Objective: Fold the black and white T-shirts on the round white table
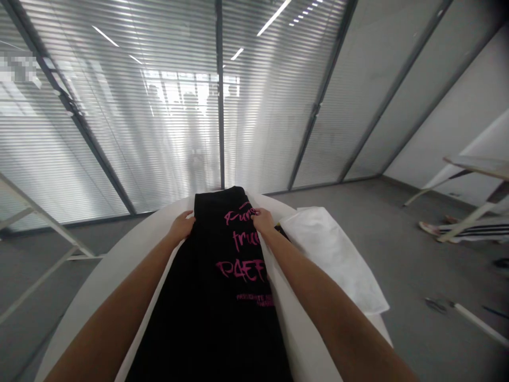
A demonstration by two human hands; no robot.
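Observation:
A long black garment (207,318) with pink lettering lies lengthwise on a round white table, its near end running out of view at the bottom. It looks folded into a strip, and I cannot tell what kind of garment it is. Near its far end, my left hand (183,225) is closed on the left edge, fingertips at the cloth. Opposite, my right hand (263,220) pinches the right edge, covering the ends of some printed words. A white, crumpled sheet or bag (330,254) lies just right of my right forearm, with a bit of something dark at its left edge.
The white table (99,297) has a curved rim. Behind it stands a glass partition with blinds (167,132). A white metal frame (51,223) is at left. To the right are another table (477,167), a person's striped leg (477,231), and scissors (435,305) on the floor.

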